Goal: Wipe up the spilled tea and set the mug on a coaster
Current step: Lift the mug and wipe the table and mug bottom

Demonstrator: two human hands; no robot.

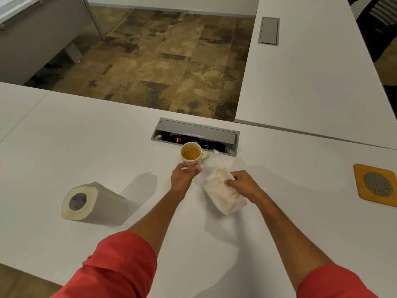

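Left hand [184, 177] grasps base of white ceramic mug of amber tea [191, 154], frame centre, beside open grey cable box [194, 136]. Right hand [241, 182] clutches crumpled white paper towel [221, 190]. Yellow square coaster [376, 184] far right. Risk: full mug slops into sockets on long carry.

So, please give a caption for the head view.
Left hand holds mug; right hand grips paper towel.

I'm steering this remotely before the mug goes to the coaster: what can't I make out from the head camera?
- Mug lower wall and base: hidden by the left hand, so its hold is unclear.
- Table under the paper towel, gripped by the right hand: covered, remaining tea unseen.
- Coaster: cut off by the right edge.
- Open cable box: interior too dark.
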